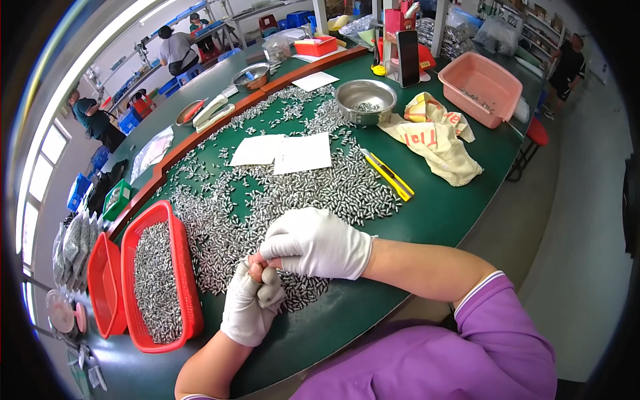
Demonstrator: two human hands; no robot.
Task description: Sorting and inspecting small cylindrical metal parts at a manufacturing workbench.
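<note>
Both my hands wear white gloves with some fingertips bare, and they meet just above the near part of a spread of small silvery metal parts (347,190). My left hand (250,307) is closed, its fingers curled and thumb up. My right hand (317,243) pinches at the left thumb and fingertips from above. Whatever lies between the fingers is too small or hidden to make out. White paper sheets (303,153) lie on the parts beyond my hands. A yellow utility knife (389,175) rests at the right edge of the spread.
At left stands a red basket (193,293) of the same parts, with another red basket (107,287) beside it. A steel bowl (363,119), cream cloth bag (433,143), phone (408,60) and pink basket (460,107) stand farther back. A brown wooden strip (179,159) divides the green table.
</note>
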